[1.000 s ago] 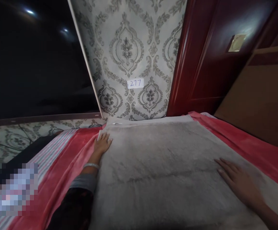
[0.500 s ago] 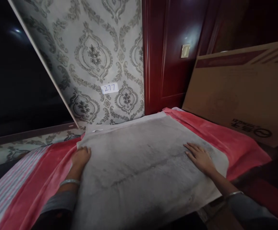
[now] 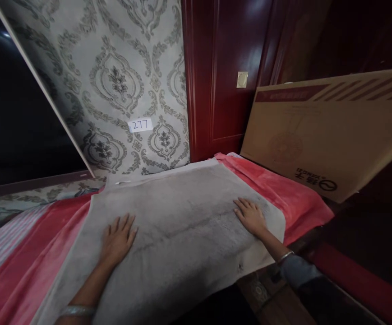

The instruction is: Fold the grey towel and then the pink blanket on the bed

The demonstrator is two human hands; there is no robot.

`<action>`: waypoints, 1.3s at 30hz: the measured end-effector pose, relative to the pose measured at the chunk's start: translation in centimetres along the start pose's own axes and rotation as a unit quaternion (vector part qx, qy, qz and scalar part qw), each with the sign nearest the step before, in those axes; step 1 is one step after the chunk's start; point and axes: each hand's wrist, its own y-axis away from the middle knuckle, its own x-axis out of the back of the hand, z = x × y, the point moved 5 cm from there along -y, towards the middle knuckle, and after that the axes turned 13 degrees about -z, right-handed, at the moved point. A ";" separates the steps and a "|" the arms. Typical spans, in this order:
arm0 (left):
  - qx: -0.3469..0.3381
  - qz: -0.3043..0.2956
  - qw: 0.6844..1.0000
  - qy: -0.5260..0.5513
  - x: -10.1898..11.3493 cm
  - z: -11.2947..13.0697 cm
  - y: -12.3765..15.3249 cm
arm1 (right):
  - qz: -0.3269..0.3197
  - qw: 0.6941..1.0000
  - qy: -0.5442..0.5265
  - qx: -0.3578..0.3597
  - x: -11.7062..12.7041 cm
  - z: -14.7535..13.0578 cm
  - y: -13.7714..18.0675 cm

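A grey plush cloth (image 3: 182, 203) lies spread out in front of me, with a faint crease running across its middle. My left hand (image 3: 118, 239) rests flat on its left part, fingers spread. On the right part of the cloth lies my right hand (image 3: 250, 217), also palm down with the fingers apart. Neither hand grips anything. Beneath the grey cloth, red fabric (image 3: 277, 189) shows on the right and a red cloth with a striped section (image 3: 9, 243) on the left. A small dark spot (image 3: 240, 267) sits near the grey cloth's front right edge.
Behind the cloth stands a patterned wallpaper wall (image 3: 117, 81) with a paper label (image 3: 140, 125) reading 277. A dark red door panel (image 3: 229, 54) adjoins it. A large cardboard box (image 3: 331, 126) leans at the right. A black glossy panel (image 3: 20, 117) fills the left.
My left hand has moved from the cloth's left edge inward onto its surface and spread its fingers. My right hand still lies on the right part. The view has shifted rightward.
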 end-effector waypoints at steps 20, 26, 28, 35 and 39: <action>0.004 0.079 0.987 0.139 -3.1 -4.5 -1.4 | -0.128 0.987 0.004 0.098 0.9 3.0 -21.9; 0.076 0.064 0.988 0.116 -3.1 -4.5 -1.0 | -0.135 0.990 -0.002 0.046 0.2 5.6 -26.6; 0.093 0.050 0.990 0.090 -2.6 -4.0 -0.7 | -0.128 0.991 -0.006 0.035 -0.4 6.4 -27.2; 0.148 -0.004 0.988 0.032 -0.9 -2.0 0.1 | -0.101 0.995 -0.005 0.019 0.1 6.5 -27.0; 0.159 -0.041 0.986 0.039 -0.2 -1.2 0.4 | -0.115 0.993 -0.003 0.012 1.7 3.8 -24.0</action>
